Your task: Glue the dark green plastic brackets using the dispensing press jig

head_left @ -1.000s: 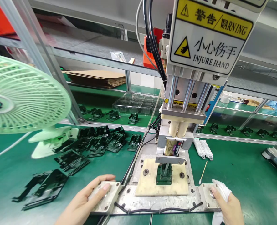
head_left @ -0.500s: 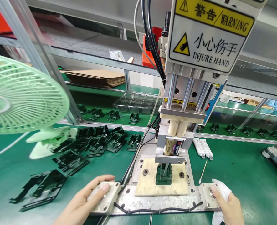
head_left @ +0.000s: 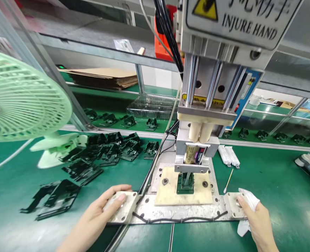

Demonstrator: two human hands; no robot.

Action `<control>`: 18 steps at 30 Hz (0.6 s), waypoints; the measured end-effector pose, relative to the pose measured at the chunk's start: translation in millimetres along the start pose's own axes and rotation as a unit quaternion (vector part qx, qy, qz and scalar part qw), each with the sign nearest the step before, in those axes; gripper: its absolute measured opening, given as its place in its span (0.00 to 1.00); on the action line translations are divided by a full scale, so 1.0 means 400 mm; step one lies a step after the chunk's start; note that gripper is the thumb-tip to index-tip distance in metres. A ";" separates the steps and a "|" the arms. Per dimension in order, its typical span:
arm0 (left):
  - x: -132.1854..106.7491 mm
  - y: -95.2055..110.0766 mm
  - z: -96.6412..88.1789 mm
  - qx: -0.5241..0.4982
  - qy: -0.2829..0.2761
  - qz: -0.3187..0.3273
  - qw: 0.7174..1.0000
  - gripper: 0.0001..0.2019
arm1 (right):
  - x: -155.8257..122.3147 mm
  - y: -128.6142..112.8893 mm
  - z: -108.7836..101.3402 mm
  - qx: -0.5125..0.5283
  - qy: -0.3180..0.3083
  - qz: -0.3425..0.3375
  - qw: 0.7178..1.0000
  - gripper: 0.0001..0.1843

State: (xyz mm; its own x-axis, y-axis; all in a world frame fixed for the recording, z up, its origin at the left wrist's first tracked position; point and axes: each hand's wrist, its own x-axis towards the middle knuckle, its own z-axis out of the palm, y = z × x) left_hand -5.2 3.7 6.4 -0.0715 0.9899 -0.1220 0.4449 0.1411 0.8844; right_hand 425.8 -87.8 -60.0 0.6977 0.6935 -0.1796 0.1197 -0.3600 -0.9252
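My left hand (head_left: 102, 213) is wrapped around the left button block (head_left: 124, 207) of a bench press, the thumb lying on its top. On the right button block (head_left: 233, 206), the thumb of my right hand (head_left: 258, 218) rests on a round metal button. A crumpled white wipe (head_left: 249, 200) is tucked under that hand, between fingers and block. Between the blocks, a two-barrel adhesive cartridge (head_left: 194, 154) sits in the press head under two pale plungers (head_left: 200, 131). Its nozzle points down at a dark part (head_left: 185, 189) in the cream fixture plate (head_left: 167, 194).
Several black plastic parts (head_left: 61, 199) lie on the green bench at left, near a green fan (head_left: 26, 101). White cartridges (head_left: 228, 156) and a cotton swab (head_left: 228, 181) lie right of the press. Behind runs a lane with more parts (head_left: 151, 123) and a clear tray (head_left: 155, 105).
The whole view has shifted, so the press and bench sit slightly higher in the picture. Both hands stay on their button blocks, the wipe still under the right.
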 end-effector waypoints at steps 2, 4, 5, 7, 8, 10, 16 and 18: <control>-0.008 0.006 0.012 -0.032 0.016 -0.002 0.999 0.29 | -0.010 -0.014 -0.001 -0.005 0.009 -0.013 1.000 0.42; -0.013 0.009 0.019 -0.052 0.011 -0.015 0.998 0.28 | -0.017 -0.028 -0.003 -0.010 0.019 -0.032 0.999 0.40; -0.014 0.010 0.020 -0.057 0.008 -0.023 0.998 0.28 | -0.019 -0.034 -0.004 -0.014 0.028 -0.040 0.999 0.39; -0.014 0.011 0.019 -0.071 0.004 -0.043 0.997 0.27 | -0.021 -0.041 -0.007 -0.021 0.041 -0.042 0.998 0.38; -0.014 0.011 0.018 -0.080 0.002 -0.053 0.995 0.27 | -0.022 -0.043 -0.009 -0.023 0.046 -0.040 0.998 0.38; -0.013 0.015 0.014 -0.095 -0.004 -0.073 0.993 0.28 | -0.025 -0.041 -0.012 -0.025 0.049 -0.029 0.998 0.38; -0.020 0.028 0.013 -0.120 -0.016 -0.119 0.985 0.32 | -0.033 -0.034 -0.020 -0.009 0.060 -0.051 0.997 0.35; -0.025 0.031 0.017 -0.136 -0.005 -0.124 0.983 0.31 | -0.035 -0.034 -0.020 0.002 0.063 -0.061 0.996 0.33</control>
State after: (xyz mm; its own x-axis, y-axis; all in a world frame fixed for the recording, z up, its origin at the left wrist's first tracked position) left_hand 7.0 -4.4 15.6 -0.1390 0.9253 -0.3528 0.1592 0.3725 0.9143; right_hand 419.9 -97.7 -42.3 0.7615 0.6478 -0.0226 0.2067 -0.2758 -0.9387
